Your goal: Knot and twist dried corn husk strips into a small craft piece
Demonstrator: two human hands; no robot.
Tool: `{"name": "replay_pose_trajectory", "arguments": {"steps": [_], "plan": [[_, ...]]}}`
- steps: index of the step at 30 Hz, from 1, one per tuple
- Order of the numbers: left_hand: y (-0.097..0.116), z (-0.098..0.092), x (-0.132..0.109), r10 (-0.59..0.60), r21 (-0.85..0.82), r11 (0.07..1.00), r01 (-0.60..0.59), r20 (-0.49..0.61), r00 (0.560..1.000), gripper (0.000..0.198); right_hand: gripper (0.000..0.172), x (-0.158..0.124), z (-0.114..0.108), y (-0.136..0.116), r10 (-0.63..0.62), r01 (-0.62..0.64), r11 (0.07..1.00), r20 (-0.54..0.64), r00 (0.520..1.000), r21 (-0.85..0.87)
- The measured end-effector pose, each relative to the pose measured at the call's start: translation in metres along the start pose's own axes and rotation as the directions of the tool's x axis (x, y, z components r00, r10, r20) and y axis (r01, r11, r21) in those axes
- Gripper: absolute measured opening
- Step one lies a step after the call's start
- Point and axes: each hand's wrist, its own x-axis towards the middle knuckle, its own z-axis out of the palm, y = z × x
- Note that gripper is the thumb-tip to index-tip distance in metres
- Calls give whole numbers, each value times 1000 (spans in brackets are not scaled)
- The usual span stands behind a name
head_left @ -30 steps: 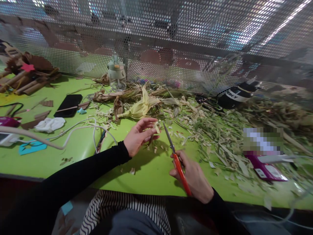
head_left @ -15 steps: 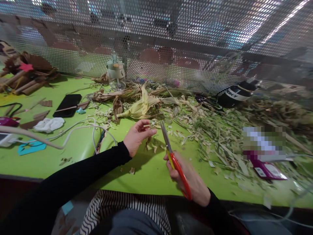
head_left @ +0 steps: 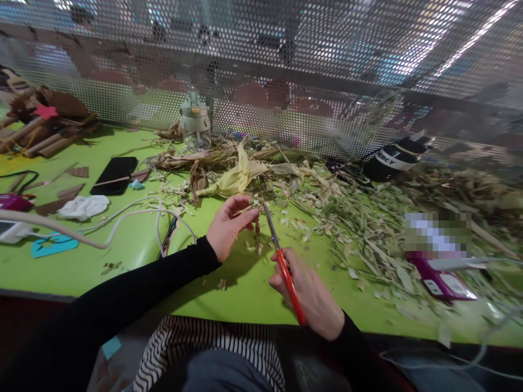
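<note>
While the left hand [head_left: 229,231] pinches a small pale plant piece [head_left: 256,200] above the table [head_left: 245,307], its grip nearly closed at thumb and fingertips, the right hand [head_left: 312,294] has its grip wrapped round the red handles of the scissors [head_left: 287,277]. The blade tips sit just beside the piece; whether they are parted, I cannot tell. With steel this near the fingertips, a careless squeeze could nip skin, and so slight a pinch could let the piece slip or twist away. Counted: one pair of scissors, one phone [head_left: 112,177], one crumpled tissue [head_left: 84,208], one large yellow husk [head_left: 232,182], two bottles [head_left: 195,122]. The scraps [head_left: 368,228] are too many to count.
</note>
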Motion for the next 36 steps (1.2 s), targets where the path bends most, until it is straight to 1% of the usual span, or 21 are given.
{"name": "replay_pose_trajectory", "arguments": {"steps": [4,7,10,15,21,25,27,31,33,34,36], "plan": [[0,-1,0,16,2,1000,-16,27,1000,29,18,0,-2,-1,-14,14,1000,8,1000,-3],[-1,-1,0,17,21,1000,-18,34,999,30,15,1,-3,1,-58,58,998,-2,998,32],[-3,-1,-1,20,50,999,-22,41,999,29,14,2,-2,7,-97,96,989,9,995,113],[-4,-2,-1,4,85,996,-8,38,999,25,14,5,2,16,-64,53,967,37,997,250],[-2,-1,0,7,122,993,-8,13,1000,22,22,5,-4,16,-83,55,950,78,993,308],[-1,0,0,33,126,992,-33,7,999,22,34,4,-6,15,-103,68,930,78,992,361],[0,1,-1,44,125,991,-46,19,999,23,38,3,-3,18,-107,72,911,65,992,405],[2,-2,0,24,127,991,-35,84,996,32,44,1,5,24,-95,52,869,64,993,492],[3,-3,2,14,130,991,-26,90,996,33,45,1,3,25,-63,27,881,62,996,472],[3,-4,3,11,133,991,-22,81,997,33,44,2,0,25,-28,4,912,51,998,410],[4,-6,6,3,143,990,-10,48,999,31,41,7,-11,25,90,-85,981,-21,996,174]]}}
